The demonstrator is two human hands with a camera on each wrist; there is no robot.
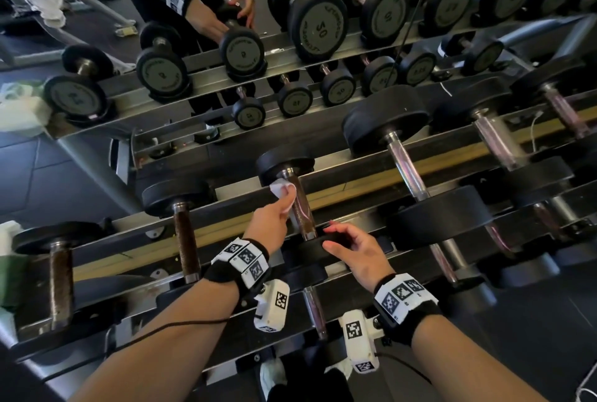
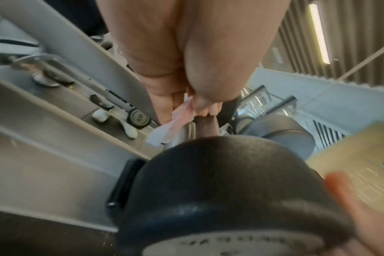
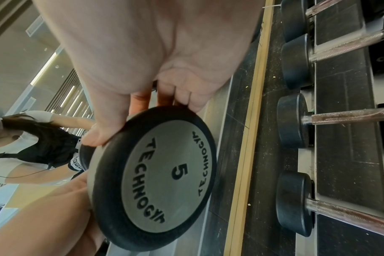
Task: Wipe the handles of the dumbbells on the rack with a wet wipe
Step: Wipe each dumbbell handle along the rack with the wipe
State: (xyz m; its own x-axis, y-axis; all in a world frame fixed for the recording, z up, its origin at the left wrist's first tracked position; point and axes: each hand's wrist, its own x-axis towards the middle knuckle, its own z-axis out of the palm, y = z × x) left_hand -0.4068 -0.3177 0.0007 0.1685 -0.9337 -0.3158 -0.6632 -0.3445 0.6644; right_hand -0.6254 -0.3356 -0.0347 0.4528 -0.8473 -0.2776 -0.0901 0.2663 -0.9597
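Observation:
A small black dumbbell lies on the upper rack; its brown handle (image 1: pixel 302 207) runs away from me. My left hand (image 1: pixel 286 198) pinches a white wet wipe (image 1: pixel 278 187) and presses it against the left side of the handle's far end, near the far head (image 1: pixel 284 160). In the left wrist view the wipe (image 2: pixel 164 131) hangs beside the handle (image 2: pixel 205 127). My right hand (image 1: pixel 329 236) grips the near head (image 1: pixel 307 251), thumb and fingers curled round its rim. That head's grey face (image 3: pixel 162 176) reads 5.
Two more brown-handled dumbbells (image 1: pixel 185 240) (image 1: pixel 59 278) lie to the left, and larger ones (image 1: pixel 407 169) to the right. A lower rack tier (image 1: pixel 315 308) holds more. A mirror behind reflects the rack (image 1: pixel 318 26). A plastic bag (image 1: pixel 19 110) sits far left.

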